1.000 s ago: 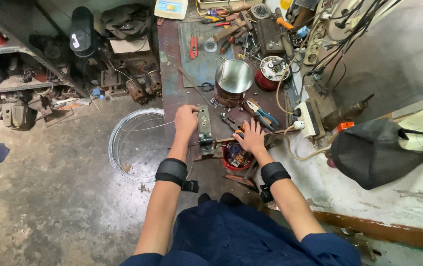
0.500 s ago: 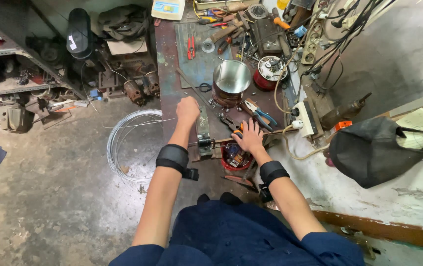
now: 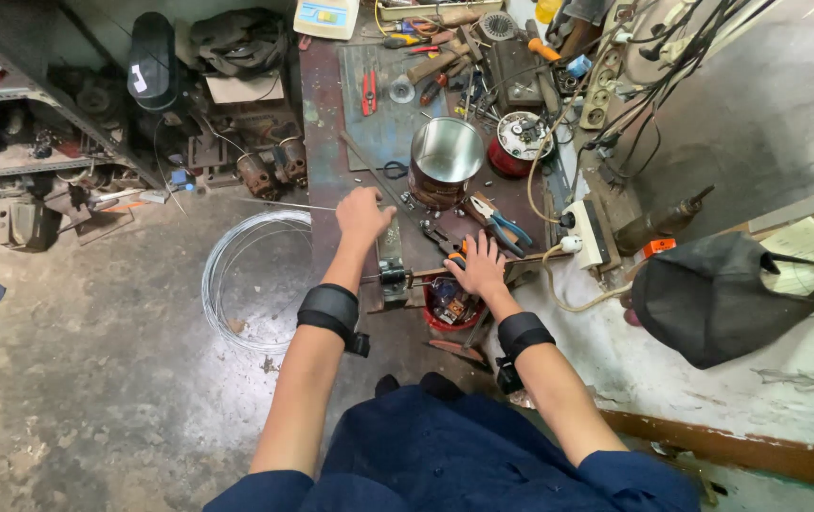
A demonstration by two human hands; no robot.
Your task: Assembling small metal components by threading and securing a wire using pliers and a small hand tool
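One coil of pale wire (image 3: 251, 280), lying flat on the concrete floor (image 3: 94, 379) to the left of the desk (image 3: 326, 142); open floor all around it on the left and near sides. Two hands, each with a black wrist band. Left hand (image 3: 361, 210): fingers curled together over the far end of one small metal winder (image 3: 391, 256) at the desk's near left edge; whether the grip is clamped tight cannot be told. A thin wire runs left from this hand toward the shelves. Right hand (image 3: 478, 265): fingers spread apart, pressed flat on the wooden bar (image 3: 521, 269) at the desk's near edge, just right of the winder. One steel pot (image 3: 447, 159), upright, beyond both hands. One pair of blue-handled pliers (image 3: 500, 223), right of the pot. One red tub (image 3: 450, 305) below the desk edge. One black bag (image 3: 724, 299), far right. The desk's far end is crowded with tools; little free room.
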